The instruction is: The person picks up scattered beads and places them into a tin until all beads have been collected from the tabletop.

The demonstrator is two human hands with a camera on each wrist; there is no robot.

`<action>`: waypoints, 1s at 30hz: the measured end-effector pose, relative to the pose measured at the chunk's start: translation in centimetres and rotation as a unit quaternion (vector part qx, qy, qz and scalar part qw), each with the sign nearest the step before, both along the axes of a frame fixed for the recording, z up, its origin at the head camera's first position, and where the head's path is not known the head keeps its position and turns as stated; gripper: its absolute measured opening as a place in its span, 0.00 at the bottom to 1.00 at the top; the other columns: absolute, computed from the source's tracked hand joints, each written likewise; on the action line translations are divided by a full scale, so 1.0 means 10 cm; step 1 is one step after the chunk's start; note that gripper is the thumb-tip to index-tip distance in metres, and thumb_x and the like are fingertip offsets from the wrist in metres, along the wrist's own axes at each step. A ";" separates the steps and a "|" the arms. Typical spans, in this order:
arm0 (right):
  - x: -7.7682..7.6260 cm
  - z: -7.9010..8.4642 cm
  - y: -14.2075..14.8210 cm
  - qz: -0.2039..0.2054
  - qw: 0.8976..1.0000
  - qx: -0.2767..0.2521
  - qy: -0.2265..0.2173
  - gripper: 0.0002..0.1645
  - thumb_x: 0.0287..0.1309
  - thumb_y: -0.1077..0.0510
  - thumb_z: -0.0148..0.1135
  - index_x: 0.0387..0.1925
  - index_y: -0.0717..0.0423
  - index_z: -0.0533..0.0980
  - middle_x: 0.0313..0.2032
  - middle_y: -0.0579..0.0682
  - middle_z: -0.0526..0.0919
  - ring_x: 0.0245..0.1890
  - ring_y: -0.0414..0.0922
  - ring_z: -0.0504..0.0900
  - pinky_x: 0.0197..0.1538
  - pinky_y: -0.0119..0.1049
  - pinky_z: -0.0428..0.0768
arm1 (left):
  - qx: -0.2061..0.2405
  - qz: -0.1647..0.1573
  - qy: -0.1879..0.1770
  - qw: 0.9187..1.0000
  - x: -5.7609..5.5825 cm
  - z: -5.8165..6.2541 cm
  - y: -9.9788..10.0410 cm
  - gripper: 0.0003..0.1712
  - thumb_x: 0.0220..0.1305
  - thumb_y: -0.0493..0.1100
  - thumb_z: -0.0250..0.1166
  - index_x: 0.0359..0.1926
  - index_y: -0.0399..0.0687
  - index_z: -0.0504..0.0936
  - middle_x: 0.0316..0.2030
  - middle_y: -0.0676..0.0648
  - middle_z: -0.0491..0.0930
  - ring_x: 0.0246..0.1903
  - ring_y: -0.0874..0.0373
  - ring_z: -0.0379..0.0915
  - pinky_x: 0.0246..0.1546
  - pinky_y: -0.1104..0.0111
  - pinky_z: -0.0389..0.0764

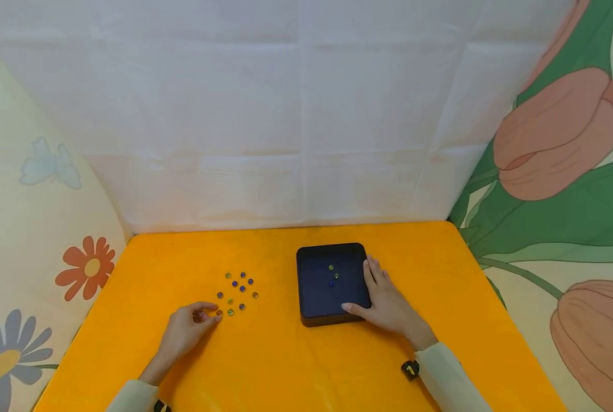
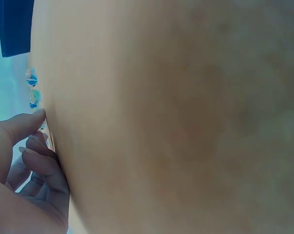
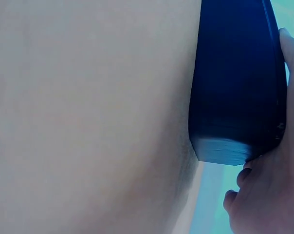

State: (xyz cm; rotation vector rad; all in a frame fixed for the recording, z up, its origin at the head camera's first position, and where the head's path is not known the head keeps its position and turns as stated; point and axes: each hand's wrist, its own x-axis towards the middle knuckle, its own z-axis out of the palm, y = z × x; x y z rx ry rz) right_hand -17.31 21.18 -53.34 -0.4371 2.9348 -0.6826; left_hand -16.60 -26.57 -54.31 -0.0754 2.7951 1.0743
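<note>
At the near left of a scattered group, my left hand has thumb and index fingertips on either side of an amber glass marble. Just right of it lie a green marble and a dark blue marble. My right hand grips the right side of a square black tray, thumb over the near rim and fingers along the outer wall. Inside the tray are two yellow-green marbles and a blue marble. In the right wrist view, the tray's side wall shows beside the fingers.
More blue, green and amber marbles, among them a blue marble, lie on the orange-covered table left of the tray. A white sheet hangs behind the table. Flower-patterned cloths stand at both sides.
</note>
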 end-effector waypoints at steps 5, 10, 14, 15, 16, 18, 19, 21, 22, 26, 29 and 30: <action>0.00 0.01 0.01 -0.002 1.000 0.002 0.000 0.74 0.62 0.18 0.57 0.84 0.59 0.35 0.85 0.59 0.32 0.86 0.58 0.38 0.84 0.58 0.48 | -0.002 -0.004 0.004 1.000 -0.03 -0.01 0.01 0.16 0.68 0.48 0.74 0.50 0.44 0.90 0.31 0.50 0.84 0.28 0.60 0.74 0.28 0.71 0.73; 0.00 0.01 0.00 -0.005 1.000 0.002 -0.002 0.74 0.61 0.18 0.57 0.84 0.59 0.36 0.85 0.59 0.32 0.86 0.58 0.38 0.84 0.59 0.47 | 0.002 -0.005 -0.005 1.000 -0.05 0.01 0.02 0.12 0.69 0.48 0.73 0.47 0.47 0.91 0.31 0.50 0.84 0.28 0.60 0.73 0.28 0.70 0.72; 0.00 0.02 -0.01 -0.006 1.000 0.006 -0.004 0.74 0.61 0.17 0.56 0.84 0.60 0.37 0.85 0.60 0.33 0.86 0.57 0.38 0.84 0.58 0.48 | 0.021 -0.003 -0.019 1.000 -0.05 0.06 0.03 0.15 0.69 0.49 0.72 0.48 0.44 0.91 0.33 0.49 0.85 0.29 0.60 0.72 0.27 0.70 0.72; 0.00 0.02 -0.01 -0.005 1.000 0.007 -0.003 0.74 0.61 0.18 0.57 0.84 0.61 0.37 0.85 0.60 0.33 0.86 0.57 0.38 0.84 0.58 0.48 | 0.028 -0.002 -0.021 0.999 -0.05 0.08 0.04 0.15 0.70 0.48 0.72 0.49 0.42 0.91 0.33 0.49 0.85 0.29 0.60 0.72 0.27 0.70 0.72; 0.00 0.02 -0.01 -0.004 1.000 0.008 -0.002 0.74 0.62 0.18 0.57 0.84 0.61 0.37 0.85 0.61 0.34 0.86 0.58 0.38 0.84 0.59 0.48 | 0.035 0.000 -0.024 0.999 -0.05 0.11 0.04 0.16 0.70 0.48 0.72 0.49 0.41 0.90 0.34 0.48 0.85 0.29 0.59 0.73 0.26 0.70 0.73; 0.00 0.02 -0.02 -0.005 1.000 0.009 -0.004 0.74 0.62 0.18 0.57 0.84 0.61 0.37 0.85 0.61 0.34 0.86 0.57 0.38 0.84 0.58 0.48 | 0.043 0.003 -0.024 0.999 -0.06 0.15 0.05 0.17 0.70 0.47 0.71 0.50 0.39 0.89 0.35 0.47 0.85 0.30 0.59 0.73 0.26 0.71 0.73; 0.00 0.02 -0.02 -0.005 1.000 0.010 -0.004 0.74 0.62 0.18 0.57 0.84 0.61 0.37 0.85 0.61 0.34 0.86 0.57 0.38 0.84 0.58 0.48 | 0.045 0.004 -0.023 0.999 -0.06 0.17 0.06 0.17 0.70 0.47 0.71 0.51 0.38 0.89 0.35 0.47 0.85 0.30 0.59 0.73 0.26 0.71 0.73; 0.00 0.02 -0.01 -0.006 1.000 0.009 -0.004 0.73 0.62 0.18 0.57 0.84 0.61 0.37 0.85 0.61 0.34 0.86 0.58 0.38 0.84 0.58 0.48 | 0.047 0.007 -0.019 0.999 -0.06 0.22 0.08 0.17 0.71 0.47 0.71 0.51 0.38 0.89 0.36 0.46 0.85 0.30 0.59 0.73 0.25 0.71 0.73; 0.00 0.02 -0.01 -0.007 1.000 0.009 -0.005 0.73 0.62 0.18 0.57 0.84 0.60 0.37 0.85 0.60 0.33 0.86 0.57 0.37 0.84 0.58 0.48 | 0.046 0.010 -0.018 0.999 -0.06 0.23 0.08 0.17 0.70 0.47 0.71 0.51 0.38 0.89 0.36 0.46 0.85 0.29 0.59 0.73 0.25 0.71 0.73; 0.01 0.01 -0.01 -0.007 1.000 0.004 -0.007 0.73 0.62 0.18 0.56 0.84 0.60 0.36 0.85 0.59 0.33 0.86 0.57 0.37 0.84 0.58 0.48 | 0.045 0.013 -0.014 0.999 -0.06 0.27 0.11 0.18 0.70 0.49 0.72 0.51 0.39 0.89 0.36 0.46 0.85 0.28 0.60 0.72 0.24 0.71 0.73; 0.01 0.01 -0.01 -0.007 1.000 0.000 -0.009 0.73 0.62 0.18 0.57 0.84 0.60 0.37 0.85 0.59 0.32 0.86 0.57 0.37 0.84 0.58 0.47 | 0.043 0.009 -0.009 0.999 -0.05 0.28 0.13 0.18 0.70 0.48 0.71 0.52 0.39 0.89 0.36 0.46 0.85 0.26 0.61 0.71 0.22 0.72 0.71; 0.01 0.01 -0.01 -0.007 1.000 -0.001 -0.010 0.73 0.62 0.18 0.57 0.84 0.60 0.37 0.85 0.59 0.32 0.86 0.57 0.37 0.84 0.58 0.47 | 0.043 0.007 -0.008 0.999 -0.06 0.29 0.13 0.18 0.70 0.48 0.71 0.52 0.39 0.89 0.36 0.46 0.85 0.25 0.62 0.70 0.22 0.72 0.70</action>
